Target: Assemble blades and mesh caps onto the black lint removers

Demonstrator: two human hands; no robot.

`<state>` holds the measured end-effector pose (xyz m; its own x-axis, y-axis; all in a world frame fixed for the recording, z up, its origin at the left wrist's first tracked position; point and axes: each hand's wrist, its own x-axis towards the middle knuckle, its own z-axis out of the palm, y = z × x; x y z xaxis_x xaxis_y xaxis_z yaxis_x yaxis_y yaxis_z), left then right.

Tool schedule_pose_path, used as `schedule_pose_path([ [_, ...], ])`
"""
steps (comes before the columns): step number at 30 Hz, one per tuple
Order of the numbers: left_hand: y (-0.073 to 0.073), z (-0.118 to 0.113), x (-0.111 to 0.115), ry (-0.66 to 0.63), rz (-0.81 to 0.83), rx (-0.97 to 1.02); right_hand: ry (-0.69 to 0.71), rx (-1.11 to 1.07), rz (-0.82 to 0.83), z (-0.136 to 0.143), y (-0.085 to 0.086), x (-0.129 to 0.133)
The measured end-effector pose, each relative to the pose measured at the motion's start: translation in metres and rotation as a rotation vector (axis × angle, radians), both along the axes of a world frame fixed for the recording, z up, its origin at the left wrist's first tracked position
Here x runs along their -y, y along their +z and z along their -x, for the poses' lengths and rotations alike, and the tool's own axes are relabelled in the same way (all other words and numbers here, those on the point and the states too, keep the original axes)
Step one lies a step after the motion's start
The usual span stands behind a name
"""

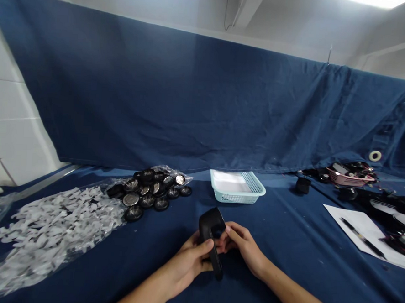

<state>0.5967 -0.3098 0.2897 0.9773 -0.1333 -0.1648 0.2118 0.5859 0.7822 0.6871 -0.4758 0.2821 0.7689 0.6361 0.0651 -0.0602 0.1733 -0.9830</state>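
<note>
A black plastic housing (212, 223) with a wide, hollow head and a slim handle is held above the blue cloth in front of me. My left hand (192, 260) is closed around it where head and handle meet, thumb on the near side and fingers behind. The handle slants down toward me. At the right edge of the head, my right hand (240, 243) has its thumb and fingertips pinched together against the housing. Whether a small part is also between those fingertips is hidden.
Round black caps with shiny insides (148, 194) are heaped left of centre. Small white plastic pieces (64, 223) lie on clear bags at far left. A light-blue basket (237, 198) stands behind my hands. To the right are paper (388, 249), a pen (363, 238) and a pink basket (350, 179).
</note>
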Motion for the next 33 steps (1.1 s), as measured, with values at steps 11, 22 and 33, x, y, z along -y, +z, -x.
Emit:
schedule_pose_path([
  [11, -0.0057, -0.0015, -0.0037, -0.03, -0.001, 0.049, 0.055, 0.013, 0.0, -0.0028, -0.0033, -0.0008],
  [22, -0.0032, -0.0029, -0.0026, -0.004, 0.01, -0.013, 0.053, 0.02, -0.003, -0.0038, -0.0051, -0.0001],
  [33, -0.0016, -0.0028, -0.0016, 0.02, 0.04, -0.03, 0.055, 0.029, 0.007, -0.0044, -0.0051, 0.0002],
])
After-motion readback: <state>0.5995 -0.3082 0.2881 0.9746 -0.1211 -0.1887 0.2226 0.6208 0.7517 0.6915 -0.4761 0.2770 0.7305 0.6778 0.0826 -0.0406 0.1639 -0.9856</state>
